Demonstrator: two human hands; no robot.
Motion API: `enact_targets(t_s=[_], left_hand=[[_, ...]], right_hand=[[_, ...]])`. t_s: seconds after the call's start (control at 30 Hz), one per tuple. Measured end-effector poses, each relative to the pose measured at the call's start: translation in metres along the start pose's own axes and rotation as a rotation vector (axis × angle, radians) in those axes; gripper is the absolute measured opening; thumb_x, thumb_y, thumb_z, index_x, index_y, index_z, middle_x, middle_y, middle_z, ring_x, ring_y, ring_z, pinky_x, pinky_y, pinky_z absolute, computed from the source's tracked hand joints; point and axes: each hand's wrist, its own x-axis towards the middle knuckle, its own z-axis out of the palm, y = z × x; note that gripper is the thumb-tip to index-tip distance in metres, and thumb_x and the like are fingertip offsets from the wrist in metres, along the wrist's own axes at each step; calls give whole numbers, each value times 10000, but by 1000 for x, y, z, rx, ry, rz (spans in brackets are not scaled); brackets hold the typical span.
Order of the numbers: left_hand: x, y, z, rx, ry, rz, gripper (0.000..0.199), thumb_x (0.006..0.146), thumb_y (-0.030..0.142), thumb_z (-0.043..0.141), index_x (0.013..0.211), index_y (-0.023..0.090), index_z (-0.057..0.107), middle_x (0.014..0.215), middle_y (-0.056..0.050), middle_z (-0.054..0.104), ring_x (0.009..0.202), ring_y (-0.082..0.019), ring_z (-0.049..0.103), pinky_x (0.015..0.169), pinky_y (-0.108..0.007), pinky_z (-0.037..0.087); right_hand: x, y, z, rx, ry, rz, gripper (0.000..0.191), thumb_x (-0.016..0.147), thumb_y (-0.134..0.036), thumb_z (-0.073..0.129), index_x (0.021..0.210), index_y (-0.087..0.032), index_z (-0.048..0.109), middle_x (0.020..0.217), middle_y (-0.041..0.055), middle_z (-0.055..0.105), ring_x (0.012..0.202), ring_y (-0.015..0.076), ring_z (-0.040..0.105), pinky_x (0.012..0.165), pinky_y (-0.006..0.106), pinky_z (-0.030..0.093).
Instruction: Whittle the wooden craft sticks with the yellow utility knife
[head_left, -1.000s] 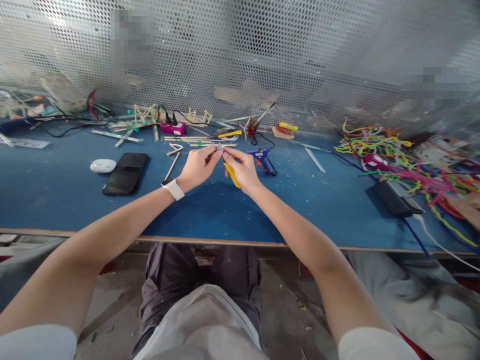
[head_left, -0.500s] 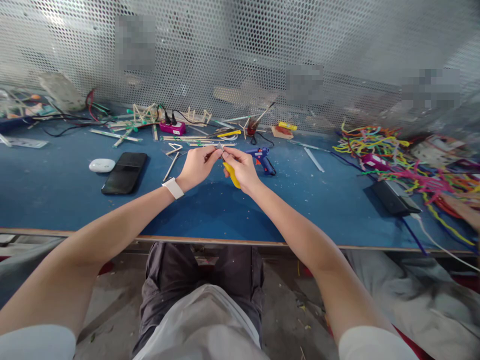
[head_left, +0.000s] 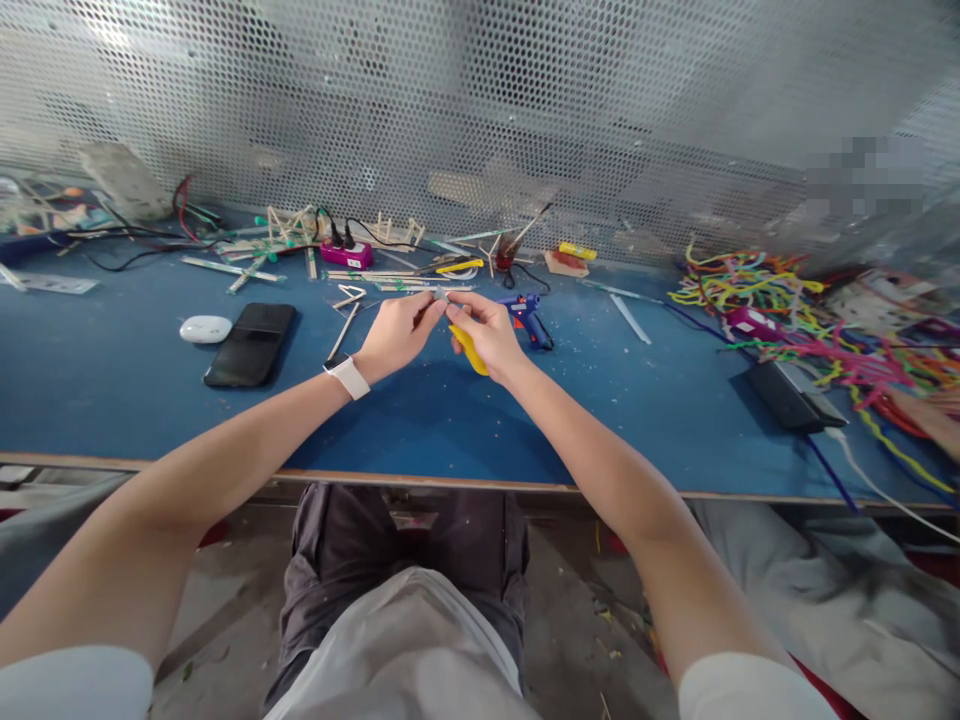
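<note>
R hand (head_left: 489, 332), gripping a yellow handle (head_left: 470, 351), had edged slightly right, L hand (head_left: 400, 332) pinching a grey bit (head_left: 441, 294) too small to ID, so fingertip work was prob. ongoing.

A yellow handle (head_left: 471, 352) at centre; a blue glue gun (head_left: 532, 318) right of it; grey, hole-dotted mesh (head_left: 480, 90) across the top.

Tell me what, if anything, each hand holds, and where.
The right hand grips a slim yellow-handled tool by the handle. The fingers of the left hand are at a small grey piece between the hands; whether they hold it cannot be told.
</note>
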Motion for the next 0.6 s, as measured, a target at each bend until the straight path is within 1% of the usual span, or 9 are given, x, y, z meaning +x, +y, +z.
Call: enact_targets(t_s=[0.1, 0.23, 0.43, 0.6], left_hand=[[0, 0, 0, -16, 5, -16, 495, 1166, 437, 605, 729, 234, 496, 600, 33, 466, 566, -141, 379, 587, -322, 290], [1, -2, 1, -41, 7, -59, 529, 1168, 488, 606, 715, 222, 542, 604, 26, 492, 585, -139, 388, 577, -319, 282], [2, -7, 3, -67, 29, -74, 487, 1147, 457, 664, 726, 212, 655, 599, 33, 468, 580, -136, 383, 574, -323, 260], [2, -8, 3, -57, 17, -90, 410, 1143, 422, 669, 813, 203, 776, 603, 21, 546, 591, -145, 446, 584, -318, 292]], right_hand=[[0, 0, 1, -2, 2, 5, 592, 822, -735, 1004, 1146, -267, 842, 645, -102, 553, 461, 133, 611, 462, 292, 487], [0, 4, 3, -16, 33, -13, 605, 832, -749, 984, 1162, -264, 840, 646, -103, 553, 453, 125, 592, 465, 297, 485], [1, 7, 2, -30, 58, -14, 600, 832, -747, 981, 1159, -262, 849, 649, -93, 563, 464, 128, 589, 467, 298, 476], [1, 6, 1, -10, 37, -16, 597, 823, -748, 989, 1123, -253, 841, 675, -87, 599, 453, 115, 584, 457, 288, 465]])
